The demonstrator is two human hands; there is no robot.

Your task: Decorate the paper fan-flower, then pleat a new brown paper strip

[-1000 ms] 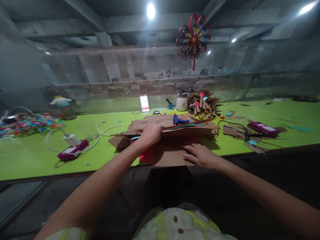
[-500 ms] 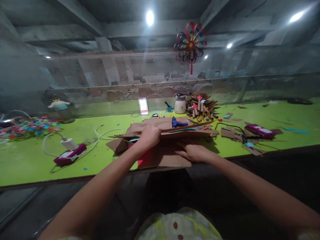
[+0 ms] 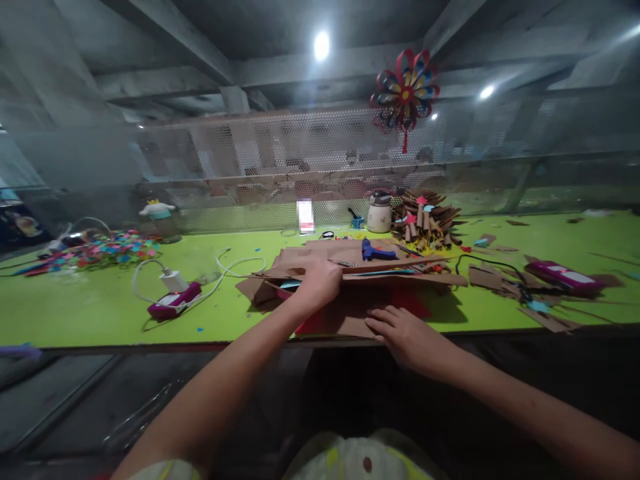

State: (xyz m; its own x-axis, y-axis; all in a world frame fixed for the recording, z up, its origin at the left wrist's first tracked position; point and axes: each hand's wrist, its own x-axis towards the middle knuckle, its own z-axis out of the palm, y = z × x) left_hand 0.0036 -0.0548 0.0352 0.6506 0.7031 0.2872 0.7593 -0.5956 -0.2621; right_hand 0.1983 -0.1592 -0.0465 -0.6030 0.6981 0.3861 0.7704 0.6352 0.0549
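flat brown cardboard sheet (image 3: 345, 325) nine o'clock from nearer right hand (image 3: 407, 333), fingers loosely spread; left hand (image 3: 324, 279) pinches long brown cardboard flap (image 3: 425, 279), nine-to-three.

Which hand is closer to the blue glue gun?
Left. The left hand grips the upper cardboard, just in front and to the left of the glue gun; the right hand is at the lower sheet, farther in front.

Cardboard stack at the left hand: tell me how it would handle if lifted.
The cardboard stack should be stiff: its front edge spans past the left hand with little sag. Tilting might send the blue glue gun sliding, as it lies on top.
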